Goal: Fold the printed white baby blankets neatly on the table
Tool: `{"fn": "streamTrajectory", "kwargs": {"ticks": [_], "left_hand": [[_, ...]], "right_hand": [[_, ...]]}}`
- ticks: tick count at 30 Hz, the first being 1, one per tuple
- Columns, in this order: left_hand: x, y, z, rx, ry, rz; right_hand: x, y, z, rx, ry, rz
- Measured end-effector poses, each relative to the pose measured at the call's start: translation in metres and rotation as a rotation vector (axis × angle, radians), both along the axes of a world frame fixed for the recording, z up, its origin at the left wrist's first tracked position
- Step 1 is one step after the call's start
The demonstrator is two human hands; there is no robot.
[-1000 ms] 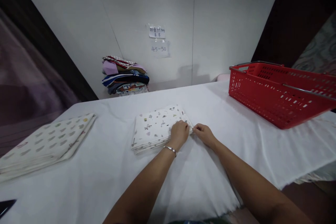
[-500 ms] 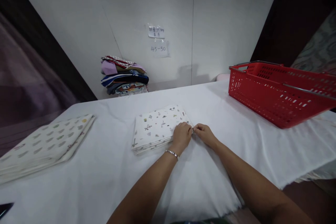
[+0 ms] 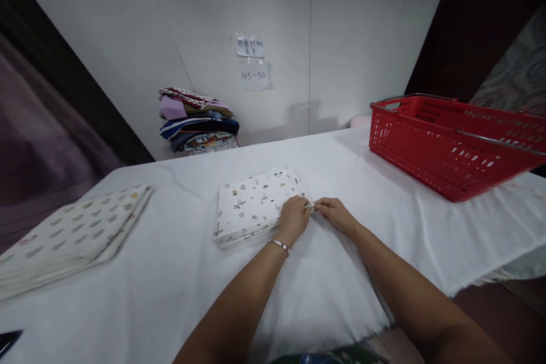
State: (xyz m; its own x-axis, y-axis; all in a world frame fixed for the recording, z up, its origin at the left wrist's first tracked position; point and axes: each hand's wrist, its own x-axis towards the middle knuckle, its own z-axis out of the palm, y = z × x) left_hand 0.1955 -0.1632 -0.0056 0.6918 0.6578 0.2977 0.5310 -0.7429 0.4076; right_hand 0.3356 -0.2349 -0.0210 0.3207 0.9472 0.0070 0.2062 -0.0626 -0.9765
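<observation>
A folded white cloth [image 3: 251, 199] with small printed plants and shapes lies in the middle of the table, its layers stacked along the front edge. My left hand [image 3: 294, 217], with a bracelet at the wrist, is closed on the near right corner of this cloth. Close beside it, my right hand [image 3: 335, 213] pinches the same corner between thumb and fingers. The fingertips of both hands almost meet there, and the bit of fabric between them is small.
A second folded cloth [image 3: 77, 227] with grey leaf-like prints lies at the left. A red basket [image 3: 426, 153] with metal handles stands at the right. Behind the table's far edge is a pile of folded fabrics [image 3: 198, 122]. Paper signs [image 3: 256, 75] hang on the wall.
The view has shifted slightly. Both hands stay at the cloth's corner, and the fingertips have moved a little there, showing a bit more of the corner between them.
</observation>
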Motion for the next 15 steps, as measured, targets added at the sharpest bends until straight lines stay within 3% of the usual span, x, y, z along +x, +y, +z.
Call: {"fn": "streamTrajectory", "kwargs": {"ticks": [5, 15], "left_hand": [[0.002, 0.002, 0.003, -0.060, -0.008, 0.039], [0.000, 0.001, 0.004, -0.054, -0.020, 0.034]], "right_hand": [[0.004, -0.004, -0.005, -0.028, -0.084, -0.077], [-0.004, 0.002, -0.015, -0.014, -0.343, -0.062]]}}
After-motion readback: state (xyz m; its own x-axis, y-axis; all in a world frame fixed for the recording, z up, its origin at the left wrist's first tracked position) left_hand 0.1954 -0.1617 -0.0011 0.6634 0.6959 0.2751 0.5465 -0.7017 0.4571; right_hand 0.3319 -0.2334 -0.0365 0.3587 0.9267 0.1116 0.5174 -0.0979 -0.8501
